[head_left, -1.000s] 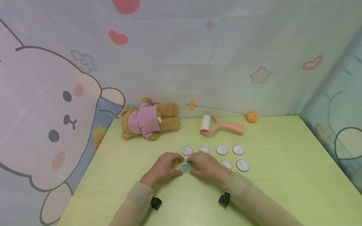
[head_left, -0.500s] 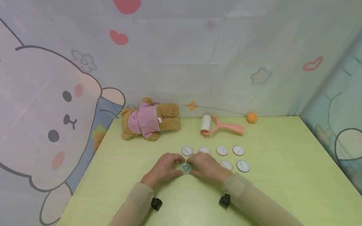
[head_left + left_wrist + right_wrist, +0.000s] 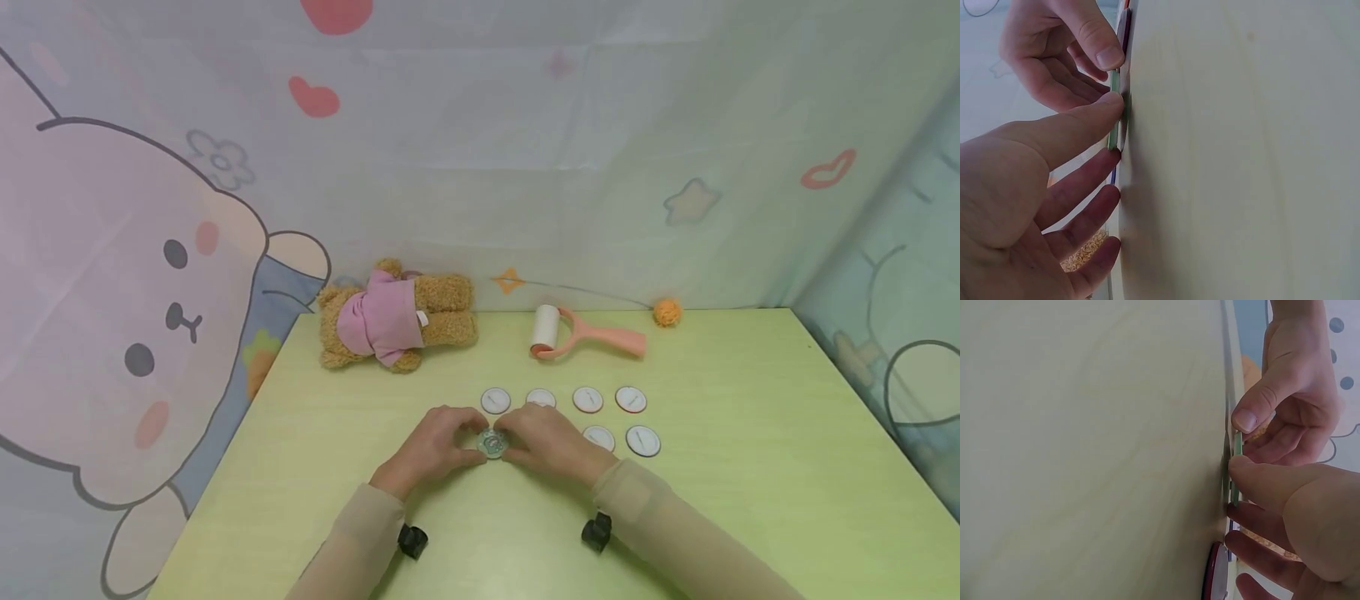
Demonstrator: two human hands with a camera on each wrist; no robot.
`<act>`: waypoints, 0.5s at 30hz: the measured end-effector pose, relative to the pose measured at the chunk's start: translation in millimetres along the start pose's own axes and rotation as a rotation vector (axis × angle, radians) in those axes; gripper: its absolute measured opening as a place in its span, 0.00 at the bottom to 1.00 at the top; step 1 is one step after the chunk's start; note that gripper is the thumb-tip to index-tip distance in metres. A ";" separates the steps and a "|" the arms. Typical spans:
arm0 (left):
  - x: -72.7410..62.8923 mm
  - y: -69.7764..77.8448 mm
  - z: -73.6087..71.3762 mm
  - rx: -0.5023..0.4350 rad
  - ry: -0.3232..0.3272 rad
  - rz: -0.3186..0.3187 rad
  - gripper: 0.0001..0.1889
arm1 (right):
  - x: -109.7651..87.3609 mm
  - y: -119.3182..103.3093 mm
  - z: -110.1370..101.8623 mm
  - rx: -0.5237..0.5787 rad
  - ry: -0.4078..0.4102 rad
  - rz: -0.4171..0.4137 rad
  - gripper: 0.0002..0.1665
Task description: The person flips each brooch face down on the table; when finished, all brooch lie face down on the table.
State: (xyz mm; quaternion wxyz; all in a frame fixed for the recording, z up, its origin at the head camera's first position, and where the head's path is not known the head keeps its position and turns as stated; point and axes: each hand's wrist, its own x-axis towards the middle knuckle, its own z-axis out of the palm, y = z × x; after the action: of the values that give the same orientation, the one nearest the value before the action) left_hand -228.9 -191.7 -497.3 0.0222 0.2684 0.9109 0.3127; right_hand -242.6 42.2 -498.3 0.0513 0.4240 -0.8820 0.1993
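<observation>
A round green pin badge (image 3: pixel 492 444) with a small cartoon print faces up at the middle of the table. My left hand (image 3: pixel 435 446) pinches its left edge between thumb and fingers, while my right hand (image 3: pixel 551 442) pinches the right edge. In the left wrist view the badge (image 3: pixel 1115 81) shows as a thin green rim, close to the tabletop; whether it touches is hard to tell. The right wrist view has the same badge (image 3: pixel 1237 445) edge-on between both thumbs. Its underside is hidden.
Several badges lie pin side up in two rows, among them a far-left one (image 3: pixel 496 400) and a front-right one (image 3: pixel 643 440). Behind them are a lint roller (image 3: pixel 592 333), a teddy bear (image 3: pixel 386 317) in a pink top and an orange pompom (image 3: pixel 667 312). A printed curtain (image 3: pixel 600 167) backs the table.
</observation>
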 end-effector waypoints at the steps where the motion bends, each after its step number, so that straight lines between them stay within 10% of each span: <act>1: -0.5 -0.1 -0.2 -0.002 -0.001 0.000 0.19 | -0.1 -0.3 0.0 0.003 -0.002 0.005 0.15; 15: -4.3 -1.8 -1.7 -0.043 -0.009 -0.019 0.14 | -2.4 -3.8 -5.6 0.046 -0.006 0.032 0.14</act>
State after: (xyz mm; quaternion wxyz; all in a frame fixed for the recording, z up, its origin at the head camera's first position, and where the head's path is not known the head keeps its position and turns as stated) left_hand -226.4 -196.1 -497.6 0.0353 0.2605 0.9063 0.3309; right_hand -238.6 44.0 -492.6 0.0358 0.4114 -0.8840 0.2190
